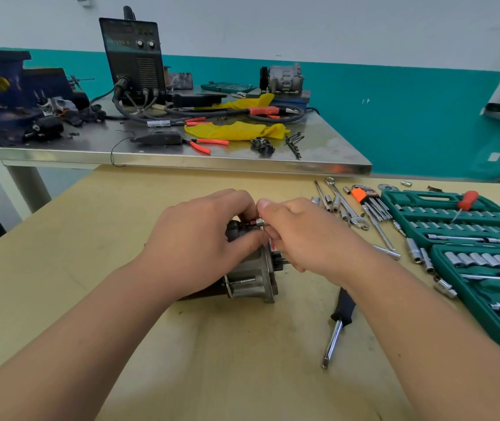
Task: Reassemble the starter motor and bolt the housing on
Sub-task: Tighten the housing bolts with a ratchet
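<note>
The starter motor point(251, 278) lies on its side in the middle of the tan table point(121, 223), its grey metal housing flange facing right. My left hand point(200, 238) grips the motor's upper body from the left. My right hand point(300, 235) pinches a small silver socket or bolt point(260, 221) at the top of the housing, fingertips meeting those of the left hand. Most of the motor's top is hidden under both hands.
A black-handled driver point(338, 323) lies right of the motor. A green socket set case point(470, 238) sits open at the right, with loose sockets, wrenches point(346, 205) and hex keys point(370, 202) beside it. Behind stands a steel bench point(242, 159) with a welder point(134, 59), pliers and yellow rags.
</note>
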Demonstrator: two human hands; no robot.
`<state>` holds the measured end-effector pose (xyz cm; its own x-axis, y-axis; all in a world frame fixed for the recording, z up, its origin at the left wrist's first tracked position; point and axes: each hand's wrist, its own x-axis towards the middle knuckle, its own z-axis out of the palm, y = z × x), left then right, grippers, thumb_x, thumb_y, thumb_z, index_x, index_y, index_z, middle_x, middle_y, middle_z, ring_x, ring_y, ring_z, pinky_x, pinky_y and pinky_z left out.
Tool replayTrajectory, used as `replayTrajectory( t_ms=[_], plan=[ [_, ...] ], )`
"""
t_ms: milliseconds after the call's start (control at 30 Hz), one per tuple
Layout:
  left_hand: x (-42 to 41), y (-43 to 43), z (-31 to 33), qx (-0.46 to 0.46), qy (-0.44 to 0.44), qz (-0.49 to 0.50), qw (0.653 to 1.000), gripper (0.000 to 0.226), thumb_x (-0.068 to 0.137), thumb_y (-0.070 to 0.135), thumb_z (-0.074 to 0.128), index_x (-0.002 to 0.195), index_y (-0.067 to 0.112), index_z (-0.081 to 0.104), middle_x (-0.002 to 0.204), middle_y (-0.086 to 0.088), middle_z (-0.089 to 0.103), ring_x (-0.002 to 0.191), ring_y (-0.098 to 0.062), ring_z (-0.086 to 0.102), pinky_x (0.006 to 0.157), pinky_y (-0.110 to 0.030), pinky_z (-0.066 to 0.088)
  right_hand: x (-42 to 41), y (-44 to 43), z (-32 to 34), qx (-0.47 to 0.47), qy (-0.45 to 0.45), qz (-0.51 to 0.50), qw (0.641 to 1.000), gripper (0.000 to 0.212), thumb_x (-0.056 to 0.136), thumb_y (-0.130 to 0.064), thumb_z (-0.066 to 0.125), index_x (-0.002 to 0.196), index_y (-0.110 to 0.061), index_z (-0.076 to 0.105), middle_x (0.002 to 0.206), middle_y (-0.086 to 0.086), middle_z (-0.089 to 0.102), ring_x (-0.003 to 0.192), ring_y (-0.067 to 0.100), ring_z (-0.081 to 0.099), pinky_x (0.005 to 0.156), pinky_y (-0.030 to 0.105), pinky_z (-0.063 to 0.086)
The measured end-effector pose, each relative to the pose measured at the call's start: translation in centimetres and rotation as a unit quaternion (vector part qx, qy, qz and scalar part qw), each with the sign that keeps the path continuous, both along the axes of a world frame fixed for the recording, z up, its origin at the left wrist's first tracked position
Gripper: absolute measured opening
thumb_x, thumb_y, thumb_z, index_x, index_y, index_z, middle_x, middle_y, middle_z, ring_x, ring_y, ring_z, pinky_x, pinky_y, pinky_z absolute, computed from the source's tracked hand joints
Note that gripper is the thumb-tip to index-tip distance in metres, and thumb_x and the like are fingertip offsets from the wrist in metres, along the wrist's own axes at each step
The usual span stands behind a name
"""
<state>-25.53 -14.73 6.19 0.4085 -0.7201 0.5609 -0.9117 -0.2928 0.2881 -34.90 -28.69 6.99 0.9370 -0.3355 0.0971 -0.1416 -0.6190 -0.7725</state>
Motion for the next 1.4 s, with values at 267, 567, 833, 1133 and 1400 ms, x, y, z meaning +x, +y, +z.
replayTrajectory(
  t_ms=[267,567,833,1133,1400],
  plan=[
    [0.0,0.2,0.3,0.007,0.026,-0.009,1.000,0.027,0.081,0.060,0.048,0.084,0.036,0.059,0.077,0.020,0.058,0.068,-0.003,0.056,0.060,-0.035,0.050,-0.8,-1.2,0.2,-0.204,-0.051,0.064,0.975,0.020,0.092,-0.043,0.042,0.074,-0.038,0.049,0.061,-0.015,0.050,0.065,-0.003,0.050,0.053,0.015,0.036],
    [-0.1,0.0,0.2,0.058,0.001,0.024,0.998,0.046,0.062,0.067,0.056,0.099,0.041,0.049,0.074,0.031,0.045,0.071,0.000,0.053,0.061,-0.021,0.044,-0.3,0.6,0.6,0.207,0.051,0.014,0.977,0.054,0.100,-0.040,0.037,0.048,-0.025,0.036,0.045,-0.006,0.026,0.038,0.013,0.023,0.041,0.023,0.030],
    [0.3,0.3,0.5,0.037,0.049,0.014,0.998,0.040,0.058,0.067,0.061,0.084,0.037,0.052,0.073,0.023,0.056,0.074,0.005,0.053,0.061,-0.027,0.047,-0.3,-0.6,-0.3,-0.372,-0.131,0.048,0.918,0.039,0.092,-0.045,0.023,0.080,-0.018,0.048,0.072,-0.012,0.040,0.062,0.012,0.040,0.050,0.025,0.028],
    [0.5,0.7,0.5,0.030,0.101,-0.015,0.994,0.035,0.060,0.061,0.064,0.088,0.041,0.056,0.077,0.023,0.060,0.079,0.004,0.056,0.062,-0.027,0.051,0.1,0.8,-1.1,-0.174,-0.123,-0.011,0.977,0.045,0.097,-0.040,0.028,0.059,-0.023,0.043,0.051,-0.006,0.042,0.049,0.009,0.041,0.051,0.030,0.032],
    [-0.3,1.5,-0.4,-0.007,0.034,-0.034,0.999,0.038,0.083,0.060,0.039,0.090,0.035,0.066,0.090,0.019,0.063,0.077,-0.006,0.058,0.062,-0.037,0.050,-1.0,0.6,0.6,0.034,0.072,-0.022,0.997,0.060,0.092,-0.062,0.024,0.064,-0.017,0.053,0.044,-0.005,0.042,0.037,0.014,0.044,0.053,0.032,0.042]
  ],
)
